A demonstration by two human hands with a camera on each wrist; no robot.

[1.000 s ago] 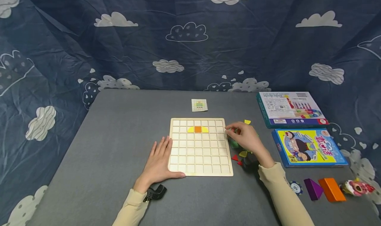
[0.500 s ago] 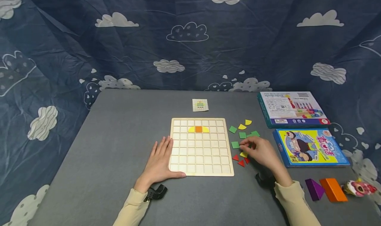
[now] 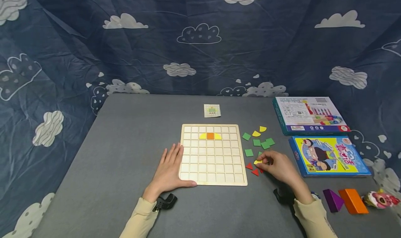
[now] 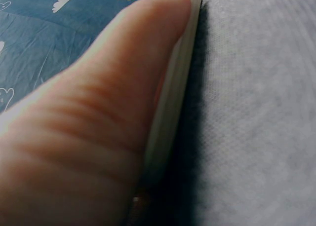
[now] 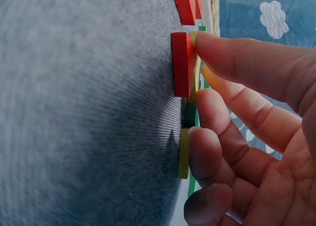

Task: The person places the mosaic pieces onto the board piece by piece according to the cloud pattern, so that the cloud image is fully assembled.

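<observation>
A wooden grid board (image 3: 213, 165) lies mid-table with an orange square flanked by two yellow pieces (image 3: 210, 136) in its second row. My left hand (image 3: 170, 166) lies flat on the table against the board's left edge, thumb (image 4: 123, 88) along the near edge (image 4: 173, 112). Right of the board are loose green squares (image 3: 257, 142), yellow quarter-rounds (image 3: 256, 134) and red triangles (image 3: 249, 166). My right hand (image 3: 261, 163) curls over the lowest pieces, thumb and forefinger pinching a yellow piece (image 3: 258, 161). In the right wrist view the fingertips (image 5: 200, 152) touch the tiles beside a red piece (image 5: 183, 63).
A small pattern card (image 3: 212, 110) lies beyond the board. Two game boxes (image 3: 310, 115) (image 3: 329, 156) sit at the right. A purple wedge (image 3: 332, 199), an orange block (image 3: 352, 200) and a small toy (image 3: 380, 199) lie at the near right. A cloud-print cloth hangs behind.
My right hand has drawn back from the board's right edge toward me, uncovering the green squares, and now pinches the yellow piece by the red triangles. The left hand has stayed put.
</observation>
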